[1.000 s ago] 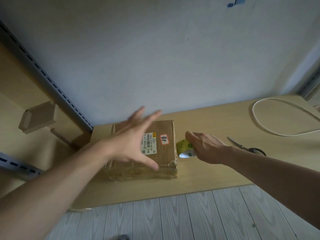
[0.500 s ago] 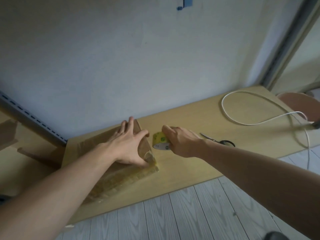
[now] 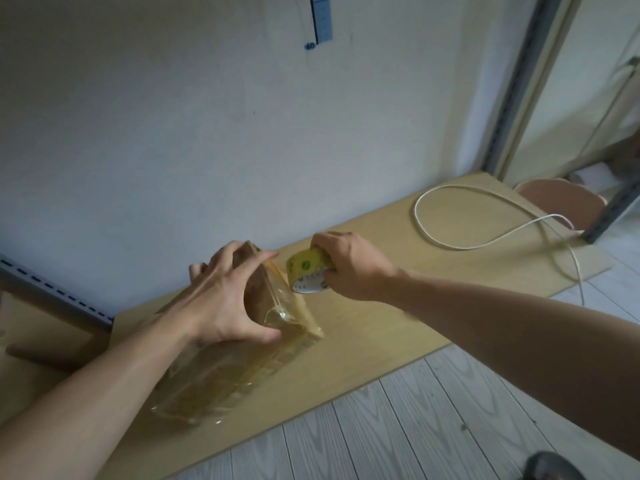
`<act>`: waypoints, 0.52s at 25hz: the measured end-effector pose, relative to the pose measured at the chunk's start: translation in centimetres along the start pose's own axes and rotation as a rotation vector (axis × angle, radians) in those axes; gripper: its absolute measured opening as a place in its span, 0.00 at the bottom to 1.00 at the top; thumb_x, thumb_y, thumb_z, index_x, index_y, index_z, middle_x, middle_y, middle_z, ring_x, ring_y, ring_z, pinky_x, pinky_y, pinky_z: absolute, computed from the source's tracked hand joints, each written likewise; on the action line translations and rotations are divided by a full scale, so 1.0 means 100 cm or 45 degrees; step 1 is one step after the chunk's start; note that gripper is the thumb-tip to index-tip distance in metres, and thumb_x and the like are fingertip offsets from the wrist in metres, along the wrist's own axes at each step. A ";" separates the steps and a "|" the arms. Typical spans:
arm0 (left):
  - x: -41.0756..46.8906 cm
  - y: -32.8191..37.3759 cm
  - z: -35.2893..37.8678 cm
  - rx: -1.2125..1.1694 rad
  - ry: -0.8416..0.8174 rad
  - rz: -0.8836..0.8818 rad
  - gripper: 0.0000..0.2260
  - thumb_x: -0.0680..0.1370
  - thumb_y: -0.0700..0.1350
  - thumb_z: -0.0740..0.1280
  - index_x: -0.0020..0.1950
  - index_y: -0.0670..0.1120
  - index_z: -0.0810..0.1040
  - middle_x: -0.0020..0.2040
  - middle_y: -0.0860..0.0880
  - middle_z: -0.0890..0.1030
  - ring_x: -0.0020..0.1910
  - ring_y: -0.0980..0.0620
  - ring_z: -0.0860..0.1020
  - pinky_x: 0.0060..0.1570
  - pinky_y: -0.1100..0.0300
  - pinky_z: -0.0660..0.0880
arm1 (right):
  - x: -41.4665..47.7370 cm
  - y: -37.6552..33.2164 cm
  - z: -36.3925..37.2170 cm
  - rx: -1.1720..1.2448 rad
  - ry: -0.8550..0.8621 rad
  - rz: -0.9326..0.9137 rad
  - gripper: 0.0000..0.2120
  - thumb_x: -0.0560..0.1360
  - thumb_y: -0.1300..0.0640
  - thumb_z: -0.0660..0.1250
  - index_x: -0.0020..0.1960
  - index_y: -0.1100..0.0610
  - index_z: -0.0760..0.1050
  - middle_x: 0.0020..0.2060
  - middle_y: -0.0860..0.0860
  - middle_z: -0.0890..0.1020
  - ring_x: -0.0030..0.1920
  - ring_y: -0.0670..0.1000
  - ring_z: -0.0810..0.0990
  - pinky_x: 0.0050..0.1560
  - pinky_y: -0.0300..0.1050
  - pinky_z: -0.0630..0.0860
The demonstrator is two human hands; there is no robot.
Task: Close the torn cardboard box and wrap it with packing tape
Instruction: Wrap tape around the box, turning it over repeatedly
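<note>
The brown cardboard box [image 3: 235, 372], glossy with clear tape, stands tipped up on one side on the wooden table [image 3: 381, 327]. My left hand [image 3: 225, 299] grips its raised right end, fingers over the top edge and thumb low on the taped face. Just right of that end, my right hand [image 3: 349, 265] holds the yellow-green roll of packing tape [image 3: 306, 271] with fingers curled over it. The roll sits close against the box's upper corner. A stretch of tape between roll and box cannot be made out.
A white cable [image 3: 460, 216] loops across the table's right part and runs off its edge. A pink chair back [image 3: 561, 200] stands beyond the right corner. The wall is right behind the table, a metal rail [image 3: 52, 289] at left, grey floorboards [image 3: 415, 427] in front.
The box went from lying flat to tipped up on its side under my left hand. My right hand with the roll rose to the box's upper corner. The view swung left; the scissors are now hidden.
</note>
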State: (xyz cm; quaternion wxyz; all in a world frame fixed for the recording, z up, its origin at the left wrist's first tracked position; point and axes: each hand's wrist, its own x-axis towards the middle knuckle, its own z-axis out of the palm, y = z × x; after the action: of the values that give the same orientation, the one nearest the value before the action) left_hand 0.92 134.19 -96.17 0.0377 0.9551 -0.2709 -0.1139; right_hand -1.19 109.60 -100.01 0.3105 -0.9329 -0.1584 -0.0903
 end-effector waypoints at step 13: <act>-0.059 -0.023 0.008 -0.400 0.354 0.390 0.56 0.57 0.68 0.80 0.78 0.59 0.54 0.79 0.48 0.51 0.79 0.48 0.57 0.72 0.43 0.68 | 0.001 -0.056 -0.027 0.342 -0.036 0.064 0.11 0.70 0.65 0.66 0.43 0.48 0.73 0.36 0.44 0.79 0.37 0.41 0.77 0.34 0.38 0.71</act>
State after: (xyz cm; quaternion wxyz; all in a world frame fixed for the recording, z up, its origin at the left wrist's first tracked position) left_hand -3.00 139.28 -96.11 0.2391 0.8919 -0.3836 -0.0153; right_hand -3.29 112.22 -94.76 0.4324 -0.8879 -0.1499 -0.0471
